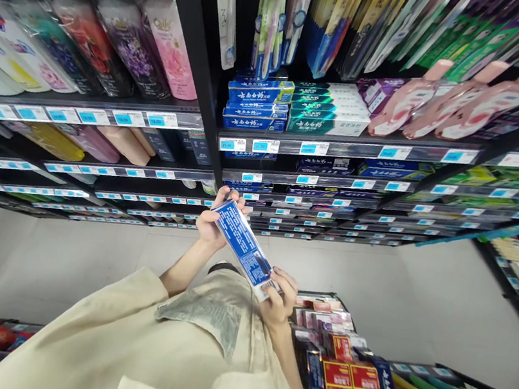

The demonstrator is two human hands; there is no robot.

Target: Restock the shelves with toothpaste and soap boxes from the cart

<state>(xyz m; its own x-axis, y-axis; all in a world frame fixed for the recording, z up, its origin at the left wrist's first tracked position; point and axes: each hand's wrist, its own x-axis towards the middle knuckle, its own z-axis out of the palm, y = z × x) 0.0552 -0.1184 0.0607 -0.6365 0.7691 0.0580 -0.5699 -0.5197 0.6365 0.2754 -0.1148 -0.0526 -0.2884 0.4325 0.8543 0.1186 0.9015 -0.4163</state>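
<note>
Person holds a long blue toothpaste box (244,248) in both hands, tilted, one end at 11 o'clock, the other at 5. Left hand (217,217) fingers clamped on the upper end, right hand (280,298) fingers clamped on the lower end. Stacked blue boxes (257,100) sit on the shelf (344,147) at 12 o'clock. Red cartons (352,377) at 4 o'clock.

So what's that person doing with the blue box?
A person is standing in a shop aisle, holding a long blue box with both hands. The left hand grips its upper end and the right hand grips its lower end. The printed side faces up. Similar blue boxes are stacked on the shelf above.
</note>
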